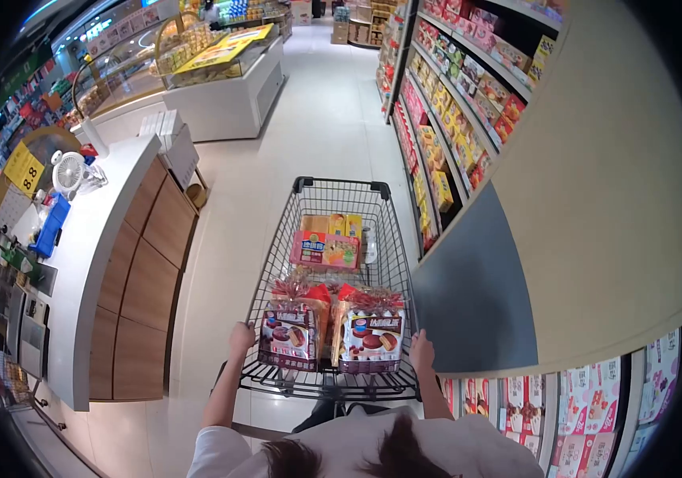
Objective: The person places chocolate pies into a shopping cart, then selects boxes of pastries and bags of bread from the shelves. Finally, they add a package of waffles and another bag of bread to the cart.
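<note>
A black wire shopping cart [333, 191] stands in the aisle in front of me. My left hand [240, 338] grips the left end of its handle and my right hand [421, 349] grips the right end. In the near seat section two wrapped snack packs stand upright, a left snack pack [289, 338] and a right snack pack [370, 341], both with red bows. Deeper in the basket lie a pink box [324, 250] and orange-yellow boxes [333, 224].
Shelves of boxed goods [452, 103] run along the right, with a beige end panel [596, 207] close to the cart. A white-topped wooden counter [130, 263] with a small fan [68, 171] is on the left. A display case [221, 80] stands further up the aisle.
</note>
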The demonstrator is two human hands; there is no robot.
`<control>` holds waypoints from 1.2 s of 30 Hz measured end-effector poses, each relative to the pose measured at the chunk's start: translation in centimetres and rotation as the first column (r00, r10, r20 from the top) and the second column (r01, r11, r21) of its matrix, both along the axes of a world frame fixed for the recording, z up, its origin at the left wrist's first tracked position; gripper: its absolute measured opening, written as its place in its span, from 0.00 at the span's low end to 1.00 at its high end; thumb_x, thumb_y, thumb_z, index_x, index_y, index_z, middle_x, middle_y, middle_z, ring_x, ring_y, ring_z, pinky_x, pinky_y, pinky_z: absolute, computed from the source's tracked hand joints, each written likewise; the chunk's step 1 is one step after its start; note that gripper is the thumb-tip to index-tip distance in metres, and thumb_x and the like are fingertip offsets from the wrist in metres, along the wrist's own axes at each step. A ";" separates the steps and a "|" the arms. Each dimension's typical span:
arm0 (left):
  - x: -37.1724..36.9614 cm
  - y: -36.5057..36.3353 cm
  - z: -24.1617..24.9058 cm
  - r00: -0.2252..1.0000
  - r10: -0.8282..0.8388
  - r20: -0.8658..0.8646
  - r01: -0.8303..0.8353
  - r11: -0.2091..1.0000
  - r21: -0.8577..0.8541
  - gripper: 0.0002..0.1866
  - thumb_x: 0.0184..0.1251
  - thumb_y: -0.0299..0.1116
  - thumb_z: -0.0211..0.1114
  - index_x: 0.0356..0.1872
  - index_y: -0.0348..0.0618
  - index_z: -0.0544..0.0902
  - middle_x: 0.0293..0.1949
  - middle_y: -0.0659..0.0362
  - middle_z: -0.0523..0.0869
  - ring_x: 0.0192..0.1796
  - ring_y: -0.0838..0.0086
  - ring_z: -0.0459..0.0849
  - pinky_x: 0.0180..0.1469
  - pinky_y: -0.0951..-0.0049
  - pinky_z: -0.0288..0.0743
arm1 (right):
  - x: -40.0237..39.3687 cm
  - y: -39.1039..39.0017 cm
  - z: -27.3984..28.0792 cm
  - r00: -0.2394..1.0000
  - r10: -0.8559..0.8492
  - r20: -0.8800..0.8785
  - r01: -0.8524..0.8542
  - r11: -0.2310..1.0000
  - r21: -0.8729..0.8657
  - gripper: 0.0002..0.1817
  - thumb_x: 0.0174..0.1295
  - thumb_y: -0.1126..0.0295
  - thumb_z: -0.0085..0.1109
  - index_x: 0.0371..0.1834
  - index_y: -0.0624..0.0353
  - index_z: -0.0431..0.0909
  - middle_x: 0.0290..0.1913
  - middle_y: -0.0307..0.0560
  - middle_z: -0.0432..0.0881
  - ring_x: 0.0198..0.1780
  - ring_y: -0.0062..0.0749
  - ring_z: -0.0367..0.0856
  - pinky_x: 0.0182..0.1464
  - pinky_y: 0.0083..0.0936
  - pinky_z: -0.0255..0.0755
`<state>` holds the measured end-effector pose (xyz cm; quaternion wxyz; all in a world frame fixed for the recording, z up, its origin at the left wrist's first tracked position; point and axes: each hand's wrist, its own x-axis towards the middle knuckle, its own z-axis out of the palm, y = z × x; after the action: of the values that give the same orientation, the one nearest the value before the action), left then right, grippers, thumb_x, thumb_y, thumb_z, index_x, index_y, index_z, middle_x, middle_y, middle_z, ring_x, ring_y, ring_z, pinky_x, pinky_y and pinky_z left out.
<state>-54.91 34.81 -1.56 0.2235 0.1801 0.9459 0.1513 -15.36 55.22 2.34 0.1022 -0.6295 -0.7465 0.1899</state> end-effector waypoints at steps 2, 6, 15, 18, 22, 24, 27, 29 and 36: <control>-3.4 2.0 -2.0 0.993 -0.009 0.114 0.010 1.000 -0.001 0.21 0.56 0.46 0.54 0.34 0.32 0.76 0.35 0.42 0.80 0.40 0.51 0.78 0.41 0.57 0.72 | -1.8 2.1 -0.6 0.999 0.010 -0.037 -0.011 1.000 -0.019 0.11 0.60 0.63 0.43 0.37 0.60 0.64 0.29 0.57 0.77 0.33 0.54 0.76 0.34 0.44 0.69; -6.5 6.5 0.0 0.992 -0.029 0.120 0.028 1.000 0.004 0.19 0.53 0.43 0.56 0.33 0.32 0.76 0.34 0.42 0.80 0.39 0.51 0.79 0.41 0.58 0.73 | -5.9 6.3 -0.1 0.997 -0.039 0.072 0.043 0.998 -0.051 0.11 0.60 0.63 0.43 0.37 0.60 0.64 0.29 0.57 0.77 0.34 0.54 0.76 0.34 0.45 0.69; -12.5 17.3 -1.6 0.999 -0.046 0.023 0.046 0.999 -0.015 0.18 0.51 0.42 0.58 0.29 0.33 0.77 0.31 0.42 0.80 0.37 0.52 0.79 0.39 0.58 0.73 | -12.3 19.5 -1.1 0.996 0.038 0.081 -0.039 0.999 0.012 0.14 0.61 0.64 0.43 0.34 0.68 0.66 0.26 0.61 0.76 0.32 0.56 0.75 0.34 0.43 0.70; -13.1 21.6 1.3 0.993 -0.062 -0.099 0.060 0.998 -0.023 0.14 0.52 0.39 0.57 0.25 0.35 0.78 0.27 0.44 0.80 0.34 0.54 0.80 0.36 0.59 0.74 | -14.9 23.9 -1.0 0.997 0.029 0.070 -0.031 0.999 0.022 0.14 0.60 0.65 0.44 0.33 0.69 0.67 0.26 0.61 0.76 0.32 0.57 0.75 0.34 0.43 0.70; -16.2 28.6 2.2 0.966 -0.094 -0.241 0.088 0.995 -0.035 0.09 0.51 0.32 0.54 0.22 0.36 0.78 0.25 0.46 0.80 0.30 0.55 0.80 0.32 0.60 0.73 | -18.6 30.9 -1.1 0.997 0.064 0.042 -0.066 0.996 0.061 0.13 0.60 0.65 0.45 0.33 0.68 0.67 0.26 0.62 0.76 0.32 0.57 0.75 0.34 0.44 0.69; -17.6 31.5 2.1 0.965 -0.054 -0.257 0.050 0.998 -0.023 0.08 0.51 0.31 0.53 0.22 0.36 0.78 0.25 0.47 0.80 0.30 0.55 0.80 0.32 0.60 0.73 | -20.4 33.8 -1.1 0.997 0.053 0.057 -0.058 0.995 0.077 0.14 0.60 0.64 0.45 0.33 0.68 0.67 0.26 0.62 0.76 0.32 0.58 0.75 0.34 0.45 0.69; -20.6 36.1 2.4 0.956 -0.106 -0.275 0.101 0.994 -0.032 0.08 0.51 0.29 0.52 0.22 0.37 0.78 0.26 0.47 0.80 0.30 0.55 0.80 0.32 0.60 0.73 | -23.7 38.4 0.2 0.995 0.044 0.086 -0.047 0.998 0.030 0.15 0.60 0.63 0.44 0.33 0.68 0.67 0.26 0.62 0.76 0.32 0.58 0.75 0.34 0.45 0.69; -22.6 39.4 2.0 0.960 -0.113 -0.257 0.109 0.994 -0.028 0.08 0.52 0.29 0.51 0.23 0.37 0.78 0.26 0.47 0.80 0.30 0.54 0.80 0.32 0.59 0.73 | -25.3 41.8 0.3 0.991 0.035 0.132 -0.036 0.999 0.005 0.15 0.61 0.63 0.42 0.34 0.67 0.67 0.26 0.61 0.77 0.33 0.55 0.76 0.34 0.43 0.69; -29.1 49.0 1.8 0.942 -0.099 -0.321 0.117 0.992 0.037 0.12 0.54 0.33 0.52 0.21 0.35 0.78 0.23 0.45 0.80 0.29 0.54 0.80 0.33 0.59 0.74 | -32.0 51.2 0.2 0.987 0.057 0.147 -0.064 0.997 0.043 0.14 0.62 0.63 0.41 0.34 0.66 0.67 0.24 0.60 0.77 0.30 0.53 0.77 0.31 0.42 0.70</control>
<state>-83.98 83.85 0.27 0.0706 0.2601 0.9536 0.1339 -47.33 106.37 2.56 0.0566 -0.6162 -0.7750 0.1285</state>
